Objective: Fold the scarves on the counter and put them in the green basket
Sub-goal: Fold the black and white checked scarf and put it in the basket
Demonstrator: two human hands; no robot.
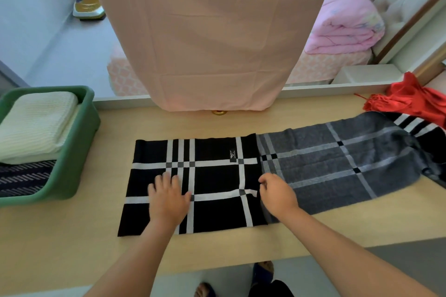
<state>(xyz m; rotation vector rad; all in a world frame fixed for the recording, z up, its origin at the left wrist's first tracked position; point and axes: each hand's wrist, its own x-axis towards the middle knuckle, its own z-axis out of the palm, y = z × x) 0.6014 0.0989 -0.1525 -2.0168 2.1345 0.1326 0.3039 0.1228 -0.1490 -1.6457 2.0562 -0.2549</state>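
Note:
A long plaid scarf (212, 183) lies across the counter (72, 243). Its left end is folded over, showing black with white stripes, and its grey side (337, 164) stretches off to the right. My left hand (169, 198) presses flat on the black folded part. Fingers curled, my right hand (277, 191) pinches the right edge of that fold, where black meets grey. A red scarf (415, 100) lies crumpled at the far right. The green basket (77, 152) stands at the left, holding a folded cream scarf (36, 123) on top of a dark patterned one (21, 176).
A peach cloth (207, 31) hangs down to the counter's back edge in the middle. Behind it are a bed with a pink quilt (345, 24) and a tufted headboard. My feet show below the counter's front edge.

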